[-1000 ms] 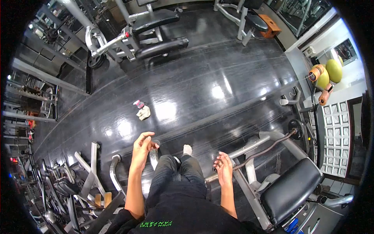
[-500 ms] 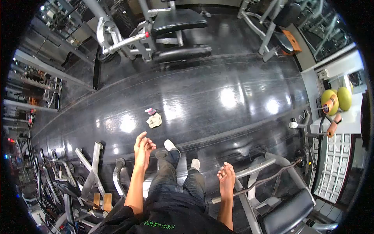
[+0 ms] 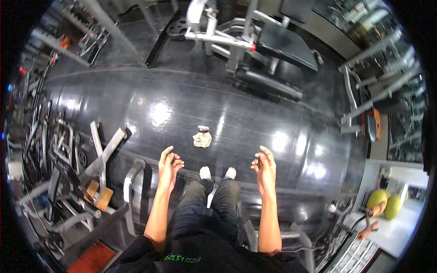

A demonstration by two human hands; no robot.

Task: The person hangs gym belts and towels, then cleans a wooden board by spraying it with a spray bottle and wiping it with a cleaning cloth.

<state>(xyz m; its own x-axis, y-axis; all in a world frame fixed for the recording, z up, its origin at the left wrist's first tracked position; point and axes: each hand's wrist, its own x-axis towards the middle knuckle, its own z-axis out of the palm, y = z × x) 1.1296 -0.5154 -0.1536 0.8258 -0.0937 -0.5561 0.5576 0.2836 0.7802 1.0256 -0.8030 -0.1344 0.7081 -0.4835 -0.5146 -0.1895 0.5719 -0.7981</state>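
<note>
Both of my hands are raised in front of my body, palms turned inward. My left hand (image 3: 169,170) has its fingers apart and slightly curled, with nothing in it. On the other side, my right hand (image 3: 265,169) is also empty, fingers spread and bent. Between and beyond them, a crumpled cream cloth (image 3: 202,139) lies on the dark floor. A small pink and white item (image 3: 203,128) touches its far edge. My feet in white socks (image 3: 205,173) stand below the cloth.
A machine with a black padded seat (image 3: 289,44) and a black roller pad (image 3: 268,83) stands ahead. Metal frames (image 3: 107,150) and a curved bar (image 3: 132,179) are at the left. Green balls (image 3: 392,206) rest at the right, near an orange pad (image 3: 376,119).
The view has turned left, so the machines ahead appear farther right. My right hand has risen to the level of my left. My feet are now side by side.
</note>
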